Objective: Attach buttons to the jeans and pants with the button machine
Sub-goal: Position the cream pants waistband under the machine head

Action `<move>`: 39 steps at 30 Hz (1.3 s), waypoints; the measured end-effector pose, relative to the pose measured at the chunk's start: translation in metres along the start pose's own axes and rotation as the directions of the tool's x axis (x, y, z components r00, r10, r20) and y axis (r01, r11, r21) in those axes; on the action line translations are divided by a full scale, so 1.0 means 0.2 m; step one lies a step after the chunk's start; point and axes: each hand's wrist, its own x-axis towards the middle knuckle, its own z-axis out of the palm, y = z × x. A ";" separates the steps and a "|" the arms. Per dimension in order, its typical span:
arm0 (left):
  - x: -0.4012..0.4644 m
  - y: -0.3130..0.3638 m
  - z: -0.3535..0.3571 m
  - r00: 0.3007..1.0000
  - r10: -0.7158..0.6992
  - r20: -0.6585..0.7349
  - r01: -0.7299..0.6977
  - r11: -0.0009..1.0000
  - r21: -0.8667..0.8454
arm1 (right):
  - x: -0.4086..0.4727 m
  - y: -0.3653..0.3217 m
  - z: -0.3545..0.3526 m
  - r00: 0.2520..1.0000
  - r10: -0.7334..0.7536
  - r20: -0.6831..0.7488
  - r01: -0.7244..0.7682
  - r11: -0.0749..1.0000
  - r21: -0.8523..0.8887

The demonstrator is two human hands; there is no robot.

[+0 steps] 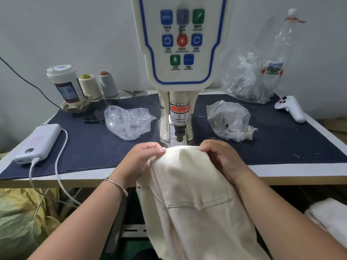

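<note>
The cream pants (195, 199) hang from the front edge of the surface (293, 171), with the waistband edge raised to a position directly in front of the button machine (180, 53). The left hand (142, 158) pinches the waistband at its left end, fingers curled over the fabric edge; a thin bracelet (117, 184) sits on that wrist. The right hand (219, 156) grips the waistband at its right end, fingers curled onto the cloth. The fabric between both hands forms a rounded fold just below the machine's punch head (179, 135). A back pocket (199, 192) of the pants faces upward. The machine column carries a warning label (179, 113) and, above it, a control panel (181, 38) with blue, green and red buttons. A dark blue mat (90, 145) covers the surface. On the left of the mat lie a white power bank (39, 143) with a white cable (62, 156), a clear plastic bag (127, 121), and a dark object beside the bag that cannot be identified. Toward the rear left stand a lidded cup (65, 83) and two thread cones (97, 85). On the right lie a second plastic bag (229, 120), a larger plastic bag (249, 79) near the wall, a clear bottle (281, 47), and a white handheld controller (290, 108).
</note>
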 end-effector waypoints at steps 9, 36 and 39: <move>0.00 -0.02 0.00 1.000 0.013 -0.005 -0.013 0.999 -0.030 | 0.01 0.02 -0.01 1.000 -0.008 0.011 0.008 1.000 -0.001; 0.00 -0.02 0.00 1.000 -0.008 -0.018 0.007 0.998 -0.056 | 0.02 0.00 0.01 0.999 -0.035 -0.034 0.035 0.999 -0.011; -0.01 -0.01 0.00 1.000 0.006 -0.002 -0.006 0.999 -0.041 | 0.02 0.00 0.00 0.999 -0.032 -0.029 0.032 0.999 -0.018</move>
